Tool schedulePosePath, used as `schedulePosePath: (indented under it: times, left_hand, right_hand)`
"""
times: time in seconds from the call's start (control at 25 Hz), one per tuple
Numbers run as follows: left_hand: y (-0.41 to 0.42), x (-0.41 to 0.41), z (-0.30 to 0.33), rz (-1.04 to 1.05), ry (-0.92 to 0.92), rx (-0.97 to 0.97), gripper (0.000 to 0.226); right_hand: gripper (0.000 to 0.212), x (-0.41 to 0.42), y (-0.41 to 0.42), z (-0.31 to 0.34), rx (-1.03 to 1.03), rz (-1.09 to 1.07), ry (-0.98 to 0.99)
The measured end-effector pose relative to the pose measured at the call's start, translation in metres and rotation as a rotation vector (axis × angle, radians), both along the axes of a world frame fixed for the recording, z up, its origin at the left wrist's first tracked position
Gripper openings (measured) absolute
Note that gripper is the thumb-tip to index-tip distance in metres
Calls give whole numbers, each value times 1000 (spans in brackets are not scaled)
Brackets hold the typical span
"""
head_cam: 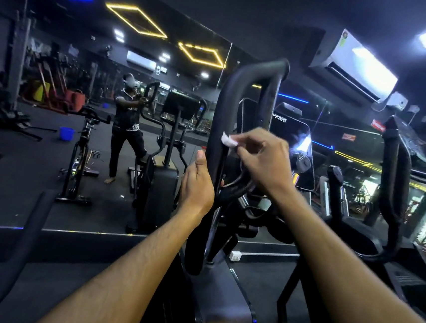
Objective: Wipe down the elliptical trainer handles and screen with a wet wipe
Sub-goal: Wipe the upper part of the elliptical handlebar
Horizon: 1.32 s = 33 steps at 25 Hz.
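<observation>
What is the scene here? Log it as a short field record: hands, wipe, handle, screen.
left hand: grips the handle's lower stretch
right hand: pinches the wet wipe
wet wipe: small white wad, at the handle's edge
handle: black looped bar, upright
screen: dark, behind the right hand, untouched
setting: mirror wall ahead

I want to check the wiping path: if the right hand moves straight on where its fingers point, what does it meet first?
Probably the handle: the right hand pinches the wet wipe right beside it; contact is unclear.
</observation>
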<state>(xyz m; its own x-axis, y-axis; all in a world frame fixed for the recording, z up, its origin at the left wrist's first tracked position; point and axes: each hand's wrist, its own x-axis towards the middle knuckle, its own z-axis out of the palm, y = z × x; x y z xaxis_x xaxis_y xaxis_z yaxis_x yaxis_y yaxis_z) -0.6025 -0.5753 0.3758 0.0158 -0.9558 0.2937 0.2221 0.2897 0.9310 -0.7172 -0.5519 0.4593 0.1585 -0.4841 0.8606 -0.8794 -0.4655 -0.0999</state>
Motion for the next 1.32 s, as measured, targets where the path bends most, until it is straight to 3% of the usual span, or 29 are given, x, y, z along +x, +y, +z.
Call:
schedulePosePath:
  times: [0.16, 0.28, 0.52, 0.6, 0.68, 0.84, 1.0, 1.12, 1.32]
  left_hand:
    - [-7, -1, -2, 11, -28, -5, 61]
    - [-13, -2, -6, -20, -33, 6, 64]
    - [-18, -2, -7, -44, -11, -1, 57]
    - [-20, -3, -9, -40, 9, -15, 55]
    - [-23, -4, -10, -34, 15, -21, 54]
    - [-23, -4, -10, -17, -6, -26, 54]
    - [-25, -4, -12, -24, -47, -71, 58]
    - [-25, -4, -15, -18, -33, -81, 57]
    - [-25, -6, -16, -29, -10, -79, 55]
  right_hand:
    - [18, 19, -24, 74, -234, -168, 557]
    - [13, 35, -38, 101, -136, -302, 795]
    - [9, 36, -21, 58, 52, -267, 1210]
    - [13, 43, -23, 85, 92, -223, 1166]
    - [25, 48, -29, 110, 4, -233, 1095]
    - [10, 50, -35, 87, 28, -458, 1276]
    - [19, 65, -21, 52, 202, -430, 1351]
    - [15, 80, -18, 70, 227, -377, 1398]
    - [13, 67, -29, 126, 44, -506, 1182]
